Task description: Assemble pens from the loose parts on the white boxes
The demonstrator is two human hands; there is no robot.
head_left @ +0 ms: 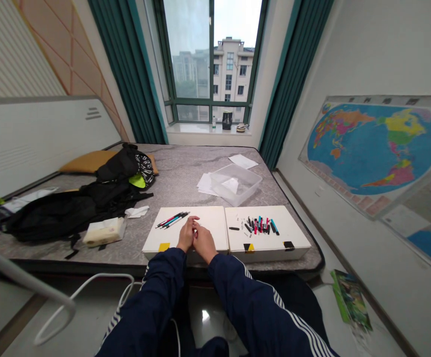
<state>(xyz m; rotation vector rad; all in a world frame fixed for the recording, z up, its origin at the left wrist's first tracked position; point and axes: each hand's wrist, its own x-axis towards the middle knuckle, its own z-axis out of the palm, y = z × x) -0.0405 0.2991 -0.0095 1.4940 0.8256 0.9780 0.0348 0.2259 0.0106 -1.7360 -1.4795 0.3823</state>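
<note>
Left hand (186, 235) and right hand (205, 242) together, near front edge of left white box (217, 220); grip hidden, cannot tell. Pens (172, 220) toward far left corner. Pen parts (262, 225) mid right white box (289, 223).

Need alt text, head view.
Left hand and right hand meet over the left white box, near pens; any held item is unclear. Black, red and blue pieces lie on the right box, a clear bin beyond.

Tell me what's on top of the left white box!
Pens and a yellow patch show on the box. The left hand and right hand are over it, so whatever they cover can't be seen.
</note>
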